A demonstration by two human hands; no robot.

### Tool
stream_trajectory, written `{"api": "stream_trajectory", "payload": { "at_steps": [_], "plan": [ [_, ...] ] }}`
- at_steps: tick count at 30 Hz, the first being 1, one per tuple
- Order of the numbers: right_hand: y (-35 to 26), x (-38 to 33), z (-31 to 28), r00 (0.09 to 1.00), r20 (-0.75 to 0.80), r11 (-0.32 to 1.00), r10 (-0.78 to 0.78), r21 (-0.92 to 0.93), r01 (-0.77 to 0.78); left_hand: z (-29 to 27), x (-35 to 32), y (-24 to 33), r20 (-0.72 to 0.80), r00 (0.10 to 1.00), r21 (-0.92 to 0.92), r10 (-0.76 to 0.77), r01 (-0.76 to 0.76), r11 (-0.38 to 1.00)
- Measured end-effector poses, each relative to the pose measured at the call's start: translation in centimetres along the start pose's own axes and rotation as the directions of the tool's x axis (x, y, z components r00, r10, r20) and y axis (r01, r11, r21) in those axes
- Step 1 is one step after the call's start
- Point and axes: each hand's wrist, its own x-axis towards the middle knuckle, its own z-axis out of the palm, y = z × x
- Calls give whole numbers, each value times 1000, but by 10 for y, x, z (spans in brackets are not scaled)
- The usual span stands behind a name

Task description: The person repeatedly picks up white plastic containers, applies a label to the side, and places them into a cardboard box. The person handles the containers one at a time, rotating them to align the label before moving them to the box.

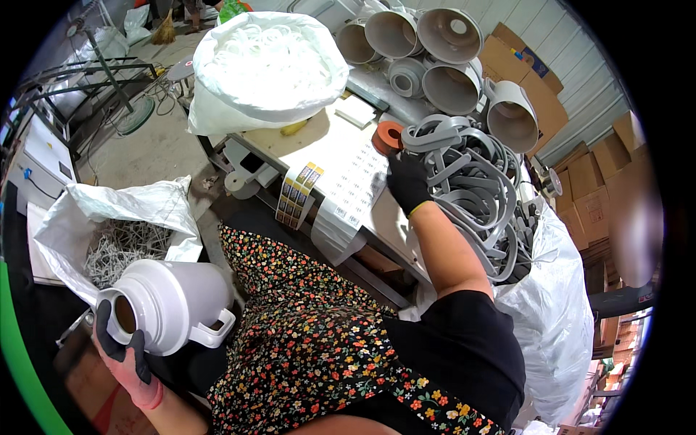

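My left hand [129, 357], in a pink and dark grey glove, grips the open rim of a light grey plastic jug body [181, 301]. The jug lies tilted on its side by my lap, its side handle toward me. My right hand [407, 181], in a black glove, reaches over the table to the edge of a heap of grey plastic handles [471, 196]. Beside its fingers sits an orange-brown roll [388, 138]. The fingertips are dark and partly hidden, so what they hold does not show.
Sheets of white labels [357, 190] cover part of the table. A white sack of pale rings [268, 98] stands at the far side, several grey jug shells [451, 36] beyond. Left, an open sack [61, 217] contains thin grey pieces. Cardboard boxes [583, 188] line the right.
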Motion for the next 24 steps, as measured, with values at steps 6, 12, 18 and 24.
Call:
{"api": "stream_trajectory", "payload": {
  "at_steps": [6, 12, 18, 24],
  "plan": [
    [27, 5, -36, 986, -50, 961, 159, 237, -143, 3, -3, -3, 61, 998, -32, 24, -22, 999],
    [-21, 28, -134, 963, -251, 584, 98, 798, 149, 15, -14, 7, 119, 991, -26, 52, -49, 998],
    [-220, -31, -210, 625, -697, 1, -353, 667, 745, 60, -18, 43, 266, 960, -12, -89, 96, 995],
    [-258, -17, -231, 226, -839, -351, -494, 430, 832, 18, -22, 51, 429, 887, 243, 172, -297, 923]
  ]
}}
